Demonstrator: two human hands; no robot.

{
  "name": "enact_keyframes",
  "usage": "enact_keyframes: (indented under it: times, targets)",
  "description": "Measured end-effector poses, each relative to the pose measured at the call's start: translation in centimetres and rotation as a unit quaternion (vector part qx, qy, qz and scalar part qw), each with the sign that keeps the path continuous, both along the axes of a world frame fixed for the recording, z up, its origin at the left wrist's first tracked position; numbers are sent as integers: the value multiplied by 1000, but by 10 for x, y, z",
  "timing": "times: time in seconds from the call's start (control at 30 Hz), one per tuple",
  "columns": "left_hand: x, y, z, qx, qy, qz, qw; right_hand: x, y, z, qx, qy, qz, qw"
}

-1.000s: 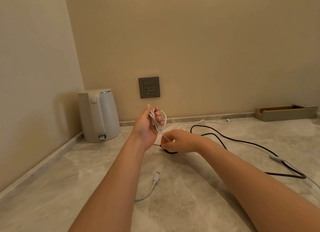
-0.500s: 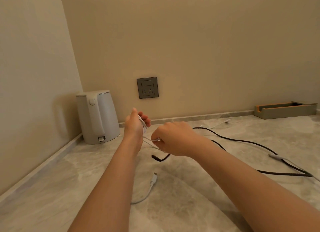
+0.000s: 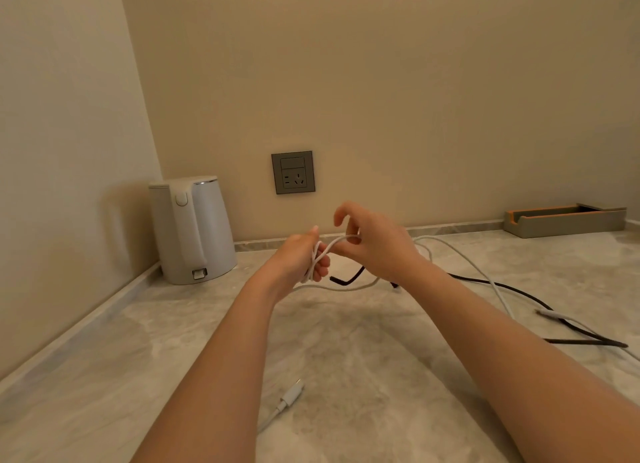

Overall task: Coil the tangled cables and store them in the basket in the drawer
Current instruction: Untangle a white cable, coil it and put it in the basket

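Warm light falls on beige walls [image 3: 433, 81] meeting at a corner above a marbled grey counter [image 3: 104, 376], with a white kettle [image 3: 194, 230], a grey wall socket [image 3: 293, 172] and a low tray [image 3: 564, 222].

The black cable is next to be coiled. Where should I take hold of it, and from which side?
Probably pinch the black cable at its free end, coming from above. That end lies loose on the counter just beyond the left hand, while farther right the cable crosses the white cable.
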State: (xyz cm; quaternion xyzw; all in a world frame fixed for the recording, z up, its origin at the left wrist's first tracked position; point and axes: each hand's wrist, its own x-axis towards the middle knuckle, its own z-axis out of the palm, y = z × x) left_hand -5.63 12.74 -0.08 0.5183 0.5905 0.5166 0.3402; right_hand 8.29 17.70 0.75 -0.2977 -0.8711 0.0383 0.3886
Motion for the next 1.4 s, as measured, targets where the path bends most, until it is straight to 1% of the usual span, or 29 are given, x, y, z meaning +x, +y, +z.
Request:
enact_keyframes:
  times: [0.07, 0.13, 0.23, 0.33, 0.4, 0.43, 0.53, 0.6, 0.67, 0.77, 0.87, 0.9, 0.97, 1.03, 1.1, 1.2, 1.27, 1.3, 1.37, 1.4]
  targets:
    - [2, -3, 1, -25, -26, -48, 998, 0, 8, -5, -46, 18, 23, 999]
    - [4, -5, 2, -62, -16, -84, 994, 0, 14, -9, -78, 31, 47, 995]
    - [5, -11, 5, -103, 35, -110, 988, 5, 23, -12, -96, 54, 72, 991]
    - [5, -13, 3, -92, 112, -123, 982, 9, 30, -16, -109, 55, 81, 989]
    - [2, -11, 3, -82, 118, -116, 983, 10, 34, -18, -96, 35, 61, 993]
    - [-1, -10, 3, -77, 104, -105, 986, 12, 37, -19, -79, 20, 35, 996]
    - [-18, -10, 5, -50, 21, -52, 997, 30, 50, -20, -30, -11, -70, 997]
    - [-25, -10, 4, -35, -9, -26, 999, 41, 57, -22, -28, -19, -94, 995]
    - [-27, -7, 2, -26, -37, -13, 999, 41, 61, -26, -17, -60, -106, 992]
    - [-30, -5, 2, 4, -114, 11, 993, 40, 68, -35, -49, -142, -142, 978]
    - [-41, -5, 4, 41, -201, 43, 978, 48, 77, -42, -100, -194, -202, 955]
    - [-43, -5, 5, 49, -223, 52, 972, 50, 78, -43, -107, -210, -214, 948]
    - [-44, -5, 4, 52, -233, 66, 969, 51, 81, -46, -128, -221, -213, 943]
    - [-43, -4, 3, 44, -218, 75, 972, 48, 79, -46, -126, -194, -204, 951]
    - [-42, -3, 3, 42, -210, 69, 974, 42, 76, -42, -81, -138, -196, 967]
    - [-39, -5, 6, 41, -212, 32, 976, 27, 64, -32, -42, -83, -122, 988]
    - [-37, -7, 7, 36, -208, 6, 977, 15, 52, -24, -60, -53, -61, 995]
    - [-36, -7, 7, 33, -209, -4, 977, 9, 47, -21, -80, -19, -33, 996]
    - [-35, -8, 8, 29, -218, -21, 975, 0, 37, -14, -145, 88, 34, 985]
    - [-36, -8, 8, 28, -224, -27, 974, -3, 33, -11, -182, 146, 64, 970]
